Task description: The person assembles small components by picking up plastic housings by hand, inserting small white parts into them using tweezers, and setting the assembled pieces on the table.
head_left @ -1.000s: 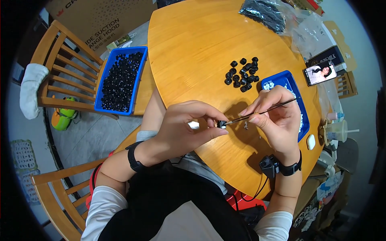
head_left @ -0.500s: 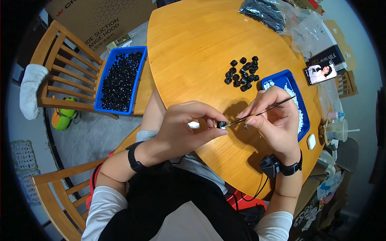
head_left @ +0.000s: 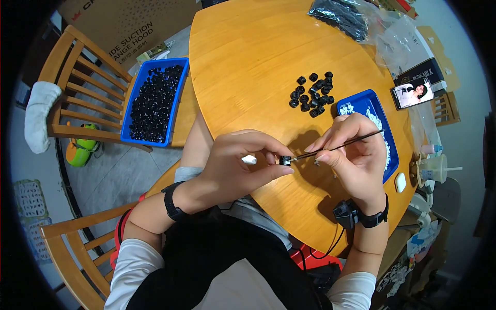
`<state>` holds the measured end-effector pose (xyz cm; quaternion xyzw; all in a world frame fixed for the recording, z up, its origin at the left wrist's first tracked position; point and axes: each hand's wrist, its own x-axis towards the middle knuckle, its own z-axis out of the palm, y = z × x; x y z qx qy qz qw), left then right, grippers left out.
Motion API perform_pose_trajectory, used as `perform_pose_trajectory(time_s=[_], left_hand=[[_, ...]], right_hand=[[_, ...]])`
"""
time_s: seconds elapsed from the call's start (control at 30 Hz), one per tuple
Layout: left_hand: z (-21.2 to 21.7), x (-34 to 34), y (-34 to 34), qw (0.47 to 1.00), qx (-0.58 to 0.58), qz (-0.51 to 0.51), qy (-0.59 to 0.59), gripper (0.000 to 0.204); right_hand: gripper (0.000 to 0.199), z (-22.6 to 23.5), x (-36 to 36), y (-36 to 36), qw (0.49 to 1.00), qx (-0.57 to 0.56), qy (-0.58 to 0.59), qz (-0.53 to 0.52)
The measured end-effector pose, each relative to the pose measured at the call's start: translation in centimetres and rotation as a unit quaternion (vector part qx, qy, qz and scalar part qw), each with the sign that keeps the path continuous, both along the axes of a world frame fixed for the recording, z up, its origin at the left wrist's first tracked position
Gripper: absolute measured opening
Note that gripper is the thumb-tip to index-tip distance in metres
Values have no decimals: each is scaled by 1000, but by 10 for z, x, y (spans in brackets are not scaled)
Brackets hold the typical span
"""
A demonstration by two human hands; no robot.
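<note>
Between the thumb and fingertips of my left hand (head_left: 243,157) is a small black plastic piece (head_left: 283,160), with a bit of white showing at its side. My right hand (head_left: 356,152) pinches slim black tweezers (head_left: 341,146), whose pale tip meets that piece. Beyond my hands, several similar black pieces (head_left: 316,97) lie loosely grouped on the wooden table (head_left: 248,57). A blue tray (head_left: 393,155) holding small white parts (head_left: 347,109) sits behind my right hand, which partly hides it.
On a chair at the left, another blue tray (head_left: 170,129) is filled with black pieces (head_left: 152,106). A lit phone (head_left: 412,94) leans at the right, near a white case (head_left: 400,182) and a drink cup (head_left: 433,168). Plastic bags (head_left: 343,20) lie at the far right. A small black device (head_left: 345,213) is beside my right wrist.
The tweezers have tilted a little, their rear end dropping and shifting right. The black piece has turned slightly in my left fingertips. Both hands otherwise stay in place.
</note>
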<state>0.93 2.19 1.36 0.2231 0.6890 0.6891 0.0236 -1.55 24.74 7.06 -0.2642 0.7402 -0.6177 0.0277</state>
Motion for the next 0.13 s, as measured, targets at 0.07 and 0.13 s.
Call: perform_pose_trajectory(time_s=[0.07,0.13], left_hand=[[-1,0,0,1000,8,6,4,20],[-1,1,0,999,35,-4,-41,20]], right_hand=[[17,2,2,-1,998,34,56,-2],[17,3,3,-1,995,50,83,-3]])
